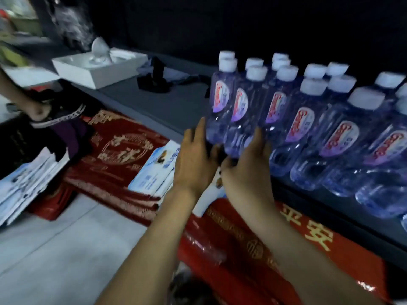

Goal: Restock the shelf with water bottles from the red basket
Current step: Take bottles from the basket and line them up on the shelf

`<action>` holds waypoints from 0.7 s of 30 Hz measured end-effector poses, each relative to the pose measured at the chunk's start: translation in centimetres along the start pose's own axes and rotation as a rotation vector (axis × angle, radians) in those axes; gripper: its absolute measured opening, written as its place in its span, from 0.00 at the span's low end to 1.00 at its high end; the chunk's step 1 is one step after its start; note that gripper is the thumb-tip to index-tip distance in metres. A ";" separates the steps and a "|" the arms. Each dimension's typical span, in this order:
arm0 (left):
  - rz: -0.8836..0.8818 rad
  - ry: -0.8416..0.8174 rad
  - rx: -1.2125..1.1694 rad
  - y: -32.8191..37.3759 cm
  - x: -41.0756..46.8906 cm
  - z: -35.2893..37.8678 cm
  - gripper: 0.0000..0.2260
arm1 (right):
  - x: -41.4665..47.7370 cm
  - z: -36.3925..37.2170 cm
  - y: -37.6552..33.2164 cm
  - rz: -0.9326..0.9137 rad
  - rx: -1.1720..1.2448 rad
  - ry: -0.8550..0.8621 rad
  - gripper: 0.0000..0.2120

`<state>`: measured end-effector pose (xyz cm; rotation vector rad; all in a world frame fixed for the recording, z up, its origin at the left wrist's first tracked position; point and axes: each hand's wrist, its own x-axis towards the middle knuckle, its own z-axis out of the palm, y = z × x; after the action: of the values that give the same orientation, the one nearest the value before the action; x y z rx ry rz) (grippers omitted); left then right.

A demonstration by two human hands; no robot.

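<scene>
On the dark shelf (154, 106), at the left end of the bottle row, your left hand (196, 155) and right hand (244, 166) are spread, fingers straight, pressing the lower bodies of the two end clear plastic water bottles with white caps (220, 100); neither hand wraps a bottle. These bottles stand at the shelf's near edge, touching their neighbours in rows running right. The red basket cannot be picked out among the red gold-lettered packs (308, 245) below. Push unevenly and, by the look of it, an end bottle could tip off the near edge, or knock the packed rows behind over. Far left, a white open box (92, 71) sits well apart.
</scene>
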<state>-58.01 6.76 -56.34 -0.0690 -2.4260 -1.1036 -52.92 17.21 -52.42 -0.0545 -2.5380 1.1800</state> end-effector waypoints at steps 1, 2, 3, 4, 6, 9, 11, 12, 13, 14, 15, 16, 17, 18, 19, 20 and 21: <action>-0.003 0.013 0.058 -0.2 -0.9 -0.5 0.30 | -0.5 -0.2 -0.1 -0.017 -0.042 -0.017 0.36; -0.002 0.013 0.121 -0.5 -1.9 -1.0 0.30 | -1.2 -0.3 -0.1 -0.038 -0.095 -0.046 0.36; 0.001 -0.002 0.190 -0.8 -2.9 -1.6 0.30 | -1.9 -0.4 -0.2 -0.072 -0.153 -0.076 0.36; 0.006 -0.020 0.254 -1.2 -3.8 -2.2 0.30 | -2.5 -0.3 -0.1 -0.112 -0.206 -0.102 0.36; -0.006 -0.044 0.345 -1.7 -5.6 -3.3 0.31 | -4.0 0.6 0.2 -0.172 -0.270 -0.152 0.35; -0.039 -0.111 0.482 -2.4 -8.8 -4.8 0.31 | -6.6 2.5 1.0 -0.238 -0.299 -0.232 0.33; -0.067 -0.167 0.542 -3.3 -11.8 -5.6 0.31 | -8.5 4.0 1.4 -0.263 -0.304 -0.298 0.33; -0.099 -0.187 0.543 -4.1 -13.9 -6.0 0.31 | -9.7 4.8 1.7 -0.272 -0.316 -0.344 0.33; -0.141 -0.196 0.535 -5.0 -15.9 -6.4 0.30 | -10.8 5.7 2.1 -0.283 -0.335 -0.391 0.33; -0.189 -0.200 0.535 -6.0 -17.8 -6.8 0.29 | -11.8 6.5 2.6 -0.300 -0.359 -0.439 0.33; -0.243 -0.212 0.550 -6.8 -19.8 -7.0 0.27 | -13.0 7.1 3.3 -0.319 -0.383 -0.493 0.33; -0.292 -0.227 0.566 -7.6 -21.7 -7.1 0.26 | -14.3 7.7 4.1 -0.340 -0.409 -0.544 0.32; -0.341 -0.236 0.574 -8.2 -23.5 -7.2 0.24 | -15.5 8.2 5.0 -0.356 -0.445 -0.586 0.31; -0.392 -0.230 0.570 -8.9 -25.3 -7.2 0.22 | -16.5 8.6 6.1 -0.368 -0.489 -0.618 0.30; -0.443 -0.229 0.556 -9.3 -27.0 -7.2 0.20 | -17.4 9.1 7.4 -0.368 -0.527 -0.650 0.30; -0.479 -0.243 0.539 -10.0 -29.0 -7.1 0.19 | -18.4 9.7 8.8 -0.340 -0.536 -0.696 0.29; -0.498 -0.277 0.532 -10.6 -30.8 -7.0 0.18 | -19.4 10.2 10.2 -0.282 -0.515 -0.747 0.28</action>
<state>-30.38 -0.99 -73.29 0.6195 -3.0025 -0.6141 -39.02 12.97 -71.69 0.7194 -3.2706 0.4474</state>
